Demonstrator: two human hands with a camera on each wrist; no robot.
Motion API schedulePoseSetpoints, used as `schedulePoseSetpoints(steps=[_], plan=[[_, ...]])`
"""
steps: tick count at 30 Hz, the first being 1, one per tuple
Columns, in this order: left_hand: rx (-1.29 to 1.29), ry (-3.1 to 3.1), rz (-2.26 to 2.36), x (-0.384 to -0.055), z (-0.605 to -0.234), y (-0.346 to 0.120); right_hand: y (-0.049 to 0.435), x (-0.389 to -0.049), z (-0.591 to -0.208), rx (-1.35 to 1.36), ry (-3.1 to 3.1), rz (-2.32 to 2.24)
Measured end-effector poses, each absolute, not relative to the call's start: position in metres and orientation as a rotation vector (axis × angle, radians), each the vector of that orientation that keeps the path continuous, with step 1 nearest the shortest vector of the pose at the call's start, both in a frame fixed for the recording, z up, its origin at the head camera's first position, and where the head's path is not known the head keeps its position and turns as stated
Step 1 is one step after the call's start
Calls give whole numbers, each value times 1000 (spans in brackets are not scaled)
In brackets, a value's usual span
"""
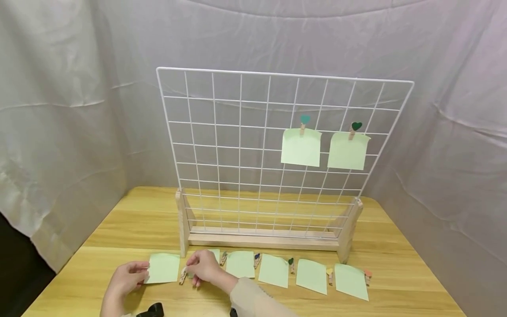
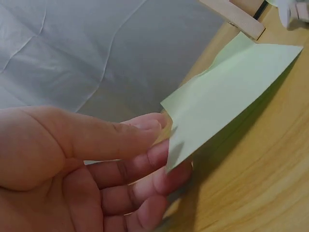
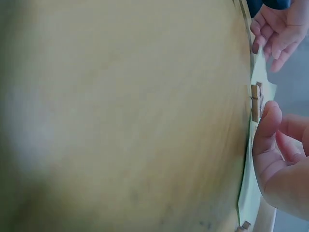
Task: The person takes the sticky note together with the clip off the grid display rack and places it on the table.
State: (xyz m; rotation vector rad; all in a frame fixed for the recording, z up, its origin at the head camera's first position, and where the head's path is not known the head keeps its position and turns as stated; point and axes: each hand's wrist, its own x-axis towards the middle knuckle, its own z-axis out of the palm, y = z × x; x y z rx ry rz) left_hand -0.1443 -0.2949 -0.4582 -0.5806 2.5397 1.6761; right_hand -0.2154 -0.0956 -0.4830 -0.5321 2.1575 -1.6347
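Paper sheet (image 1: 163, 269), pale green, lies at the row's left end, outer edge raised. Likely very light, limp, easily creased; best pinched at an edge. Left grip (image 1: 127, 278): loose, fingertips under that edge, thumb off the paper. Clothespin (image 1: 182, 277) just beside; right grip (image 1: 207, 267) at its head, touching or pinching, cannot tell. Behind, on the tabletop (image 1: 400, 281), wire grid (image 1: 267, 103) bears two clipped sheets (image 1: 301, 149).
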Motion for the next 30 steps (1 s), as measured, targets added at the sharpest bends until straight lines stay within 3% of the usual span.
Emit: schedulePoseSetpoints(steps=[30], plan=[[-409,2818,1520,-159,-418,-259,-43,-238,-448,-628,2016,-1728]])
